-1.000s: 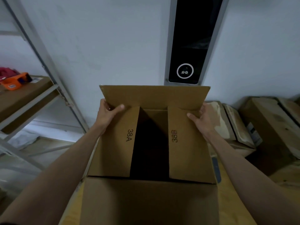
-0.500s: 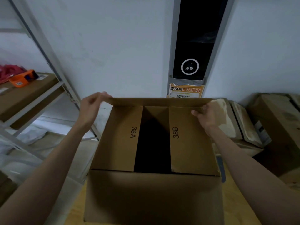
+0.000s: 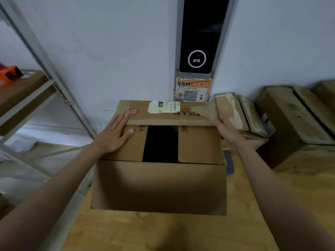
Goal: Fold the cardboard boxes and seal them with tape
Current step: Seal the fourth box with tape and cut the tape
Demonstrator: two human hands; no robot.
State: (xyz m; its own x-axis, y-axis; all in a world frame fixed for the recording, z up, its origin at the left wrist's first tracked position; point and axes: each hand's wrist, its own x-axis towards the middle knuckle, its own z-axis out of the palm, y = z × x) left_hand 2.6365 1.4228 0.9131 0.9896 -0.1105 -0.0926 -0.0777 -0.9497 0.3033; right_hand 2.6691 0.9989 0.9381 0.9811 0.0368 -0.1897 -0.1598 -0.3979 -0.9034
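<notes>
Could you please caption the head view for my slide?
Both hands, left hand and right hand, press the far flap down over a box on a wooden table.

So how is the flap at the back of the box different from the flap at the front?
The back flap is folded down over the two inner flaps; the front flap hangs open toward the person. The back flap carries a white label and a red sticker; the front flap is plain. Both hands touch the back flap; none touches the front flap. Both are brown cardboard.

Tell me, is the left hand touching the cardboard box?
Touching. The head view shows the left hand lying flat on the cardboard box, palm on an inner flap and fingertips reaching the far flap.
</notes>
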